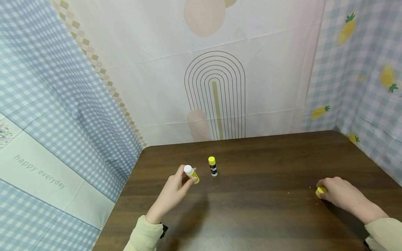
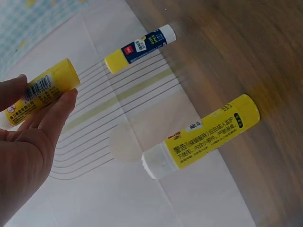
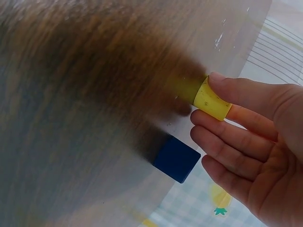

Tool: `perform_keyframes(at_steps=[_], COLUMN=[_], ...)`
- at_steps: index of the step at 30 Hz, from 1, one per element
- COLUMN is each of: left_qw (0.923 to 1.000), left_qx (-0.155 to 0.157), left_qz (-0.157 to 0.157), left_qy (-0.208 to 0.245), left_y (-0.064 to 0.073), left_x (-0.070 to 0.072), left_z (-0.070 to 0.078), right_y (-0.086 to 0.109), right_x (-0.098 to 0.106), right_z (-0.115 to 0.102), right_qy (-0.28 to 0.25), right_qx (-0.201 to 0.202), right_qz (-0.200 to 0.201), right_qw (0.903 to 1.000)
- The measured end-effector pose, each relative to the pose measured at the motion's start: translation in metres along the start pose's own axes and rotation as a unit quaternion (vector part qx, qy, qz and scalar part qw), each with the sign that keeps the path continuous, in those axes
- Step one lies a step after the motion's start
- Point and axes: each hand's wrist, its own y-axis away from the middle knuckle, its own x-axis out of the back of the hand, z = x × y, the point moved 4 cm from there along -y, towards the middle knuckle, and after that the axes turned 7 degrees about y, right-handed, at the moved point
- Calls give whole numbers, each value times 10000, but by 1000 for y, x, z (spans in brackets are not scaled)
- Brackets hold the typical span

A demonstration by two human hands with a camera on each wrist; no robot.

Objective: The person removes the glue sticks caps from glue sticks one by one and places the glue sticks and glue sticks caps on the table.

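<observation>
My left hand [image 1: 176, 186] pinches a yellow glue stick [image 2: 45, 92] between thumb and fingers. It is held tilted above the table, its white end up in the head view. Behind it stands a dark-labelled glue stick [image 1: 212, 166] with a yellow cap and white base. The left wrist view also has a bigger yellow glue stick [image 2: 208, 132] with a white top, upright on the table; I cannot make it out separately in the head view. Far to the right, my right hand [image 1: 340, 195] pinches a short yellow cylinder [image 3: 213, 100] at the tabletop. A dark blue block [image 3: 177, 159] sits beside its fingers.
The brown wooden table [image 1: 251, 209] reaches back to a white printed cloth [image 1: 270, 87]. Blue checked cloth [image 1: 78, 104] hangs along the left side, and another checked cloth with pineapples [image 1: 364, 80] along the right.
</observation>
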Motion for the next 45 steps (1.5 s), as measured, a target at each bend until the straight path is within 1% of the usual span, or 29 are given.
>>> perform_keyframes(at_steps=[5,10,14,18,21,26,31,38,45], left_qw=[9999,9982,9959,9928,9903,9877,9868,9867,9863], left_qx=[59,218,311,492,632,752,863,1017,1044], left_qz=[-123,-404,-507,-607,-749,-930,-1020,-1066,-1104], left_qy=[-28,-387,-682,-913,-983,-1010,-917,-687,-644], left_y=[-3,-5,-5,-5,-5,-6,-7,-5,-4], left_x=[-7,-18,-25,-29,-31,-32,-31,-29,-28], left_z=[-9,-23,-36,-49,-58,-69,-74,-74,-74], right_y=[0,0,1,3,4,5,6,6,6], right_x=[-1,-1,-2,-3,-4,-5,-5,-2,-2], right_z=[0,-1,-2,-3,-3,-2,0,-1,0], right_qy=[42,52,115,90,71,64,51,-5,-6], right_qx=[-13,-8,-20,-1,-16,-64,-71,-49,-40], right_qz=[82,159,236,274,251,221,298,380,352], right_qw=[10000,9999,9997,9996,9997,9997,9995,9993,9994])
